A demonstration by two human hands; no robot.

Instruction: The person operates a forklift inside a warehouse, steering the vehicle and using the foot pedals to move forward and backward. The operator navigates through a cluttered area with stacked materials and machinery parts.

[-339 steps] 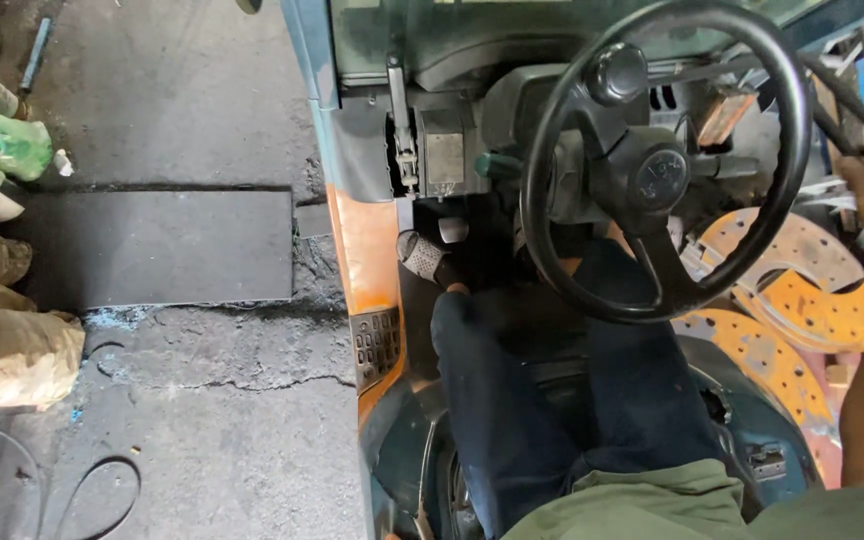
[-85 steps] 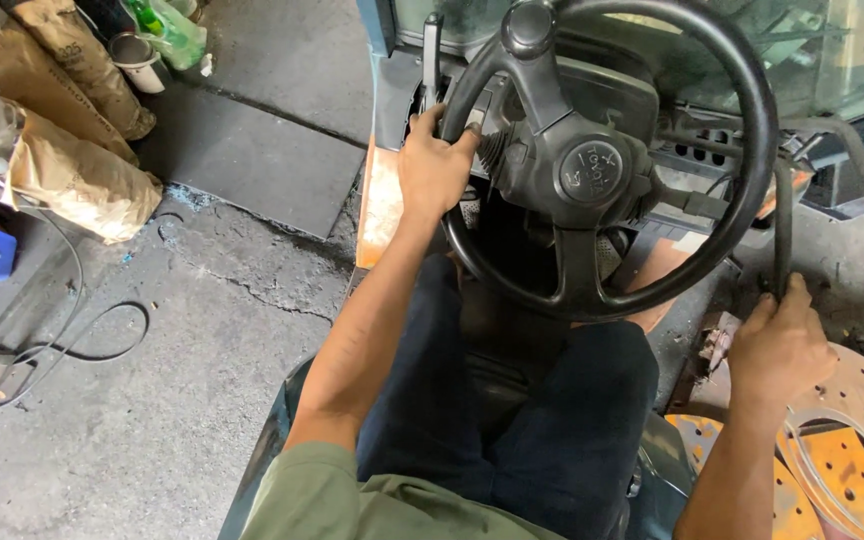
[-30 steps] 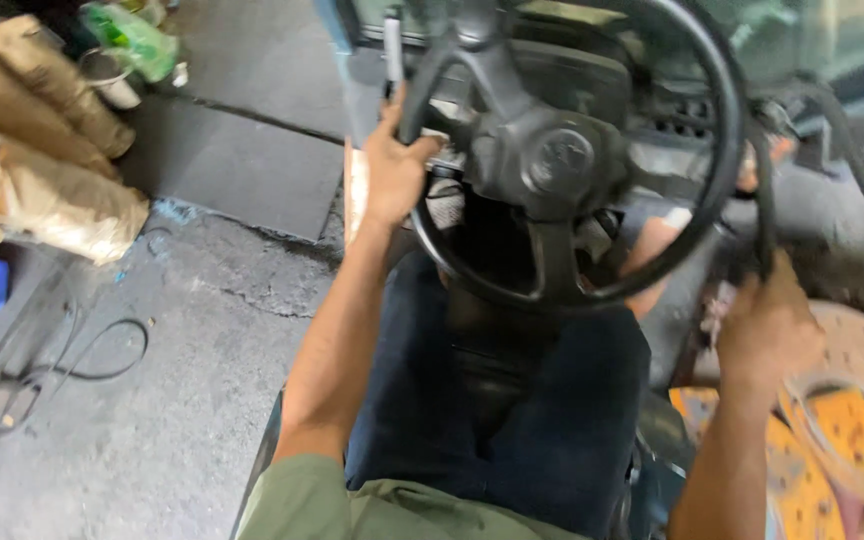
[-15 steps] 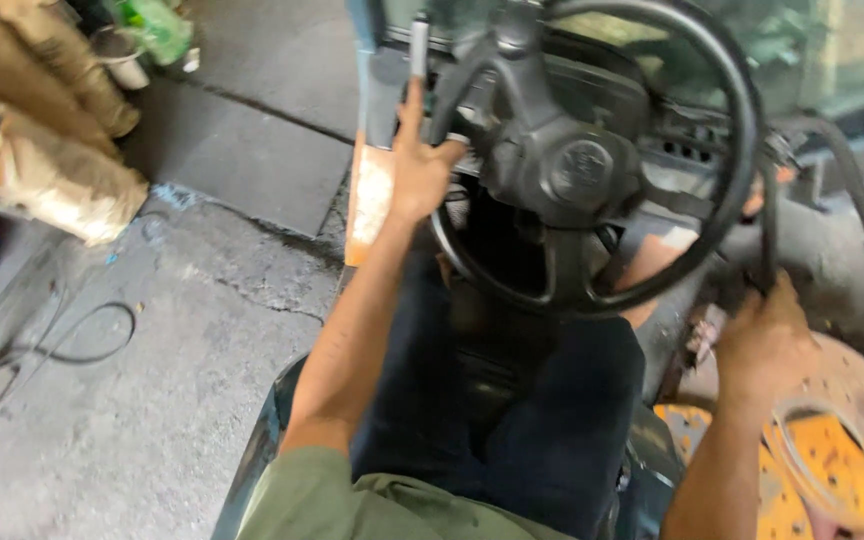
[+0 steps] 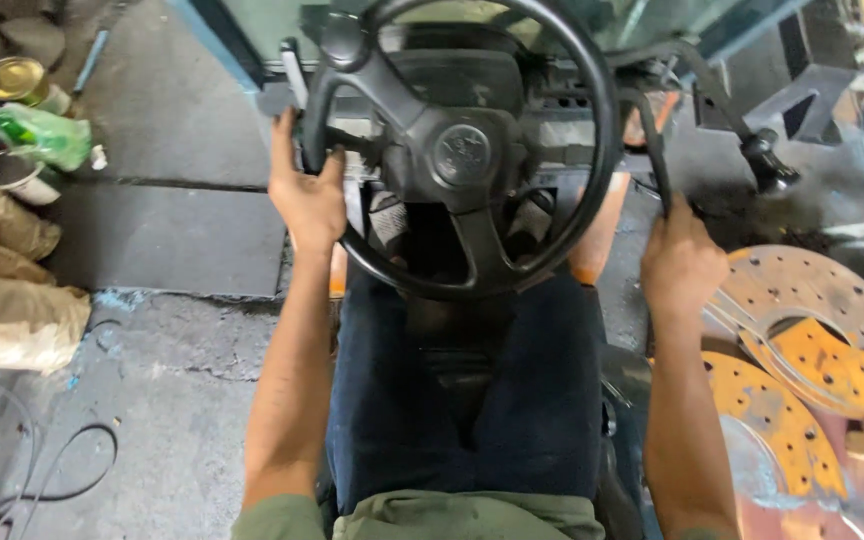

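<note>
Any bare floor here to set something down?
Free: the dark grey floor slab, between the brown paper sacks and the black steering wheel; cracked concrete below it, beside the black cable. Crowded: rusty perforated metal plates past the right hand.

Off to the left, brown paper sacks slump on the concrete floor, and just above them sits a metal tin beside a crumpled green plastic bag. A white cup stands just below the bag. Black cable loops across the floor at lower left. Over on the right, rusty orange perforated metal plates lie overlapping, close by a black knobbed lever.
</note>
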